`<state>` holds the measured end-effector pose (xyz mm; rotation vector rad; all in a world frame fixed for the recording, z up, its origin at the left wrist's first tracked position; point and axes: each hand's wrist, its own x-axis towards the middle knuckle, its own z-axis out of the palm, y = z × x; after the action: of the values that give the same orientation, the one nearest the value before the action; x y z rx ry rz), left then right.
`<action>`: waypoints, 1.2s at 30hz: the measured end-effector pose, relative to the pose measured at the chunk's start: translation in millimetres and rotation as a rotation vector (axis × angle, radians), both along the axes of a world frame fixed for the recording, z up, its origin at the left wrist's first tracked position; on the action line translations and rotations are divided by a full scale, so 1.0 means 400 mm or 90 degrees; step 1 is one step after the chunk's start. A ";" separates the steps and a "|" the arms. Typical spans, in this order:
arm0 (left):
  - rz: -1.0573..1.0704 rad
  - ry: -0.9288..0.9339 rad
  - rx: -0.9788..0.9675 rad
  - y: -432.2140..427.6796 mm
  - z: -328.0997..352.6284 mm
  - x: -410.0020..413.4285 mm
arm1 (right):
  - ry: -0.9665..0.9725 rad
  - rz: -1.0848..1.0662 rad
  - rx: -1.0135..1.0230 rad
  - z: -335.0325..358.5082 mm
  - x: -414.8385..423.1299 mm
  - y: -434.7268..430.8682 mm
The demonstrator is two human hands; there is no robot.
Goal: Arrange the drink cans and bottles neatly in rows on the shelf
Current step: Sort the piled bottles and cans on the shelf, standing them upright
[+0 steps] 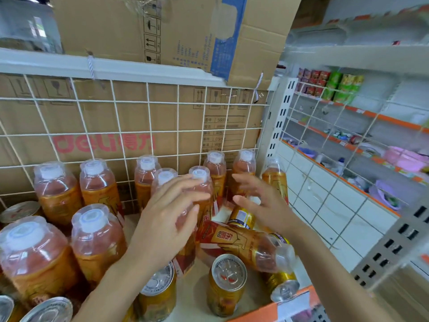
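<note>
A shop shelf point(253, 296) with a pale floor is closed at the back by a white wire grid panel point(148, 133), which has a brown cardboard box point(104, 145) with red lettering behind it. At the front it ends in an orange edge strip point(290, 300).

The left hand point(167, 219) is open with its fingers spread, in front of an upright clear plastic bottle of orange drink with a white cap point(199, 175). Motion blur hides whether they touch. The right hand point(262, 205) is likewise open and holds nothing, a narrow gap away from the left.

Below that gap a matching bottle lying on its side point(243, 245) points its cap at the front right corner. It rests across a gold can point(241, 217) that is mostly covered. Just in front stands an upright gold can with a silver pull-tab top point(226, 284), and a tipped gold can point(283, 287) lies by the edge strip. Bare shelf floor shows only between these front cans.

More upright bottles point(216, 168) line the grid, and others point(97, 238) crowd the left side. One can point(157, 291) is half hidden under the left forearm, and the cans at the lower left are cut off by the frame.

A wire side panel point(313, 182) bounds the right. The neighbouring shelves point(348, 126) beyond it are too blurred to read.
</note>
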<state>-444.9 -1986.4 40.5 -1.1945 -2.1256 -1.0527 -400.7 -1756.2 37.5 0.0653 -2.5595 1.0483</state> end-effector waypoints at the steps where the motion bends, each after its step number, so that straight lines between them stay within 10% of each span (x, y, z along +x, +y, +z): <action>1: -0.044 -0.011 0.001 0.012 0.002 0.019 | 0.008 -0.035 -0.019 -0.013 0.022 0.015; 16: -0.178 -0.151 -0.413 0.244 -0.095 0.087 | -0.028 -0.263 0.055 -0.153 0.202 0.156; 36: 0.061 -0.234 0.071 0.199 -0.091 0.038 | -0.068 -0.264 0.010 -0.248 0.135 0.203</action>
<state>-429.7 -1906.8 4.2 -0.8905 -2.3303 -1.4147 -346.5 -1674.9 -61.5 -0.5075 -2.5178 0.8875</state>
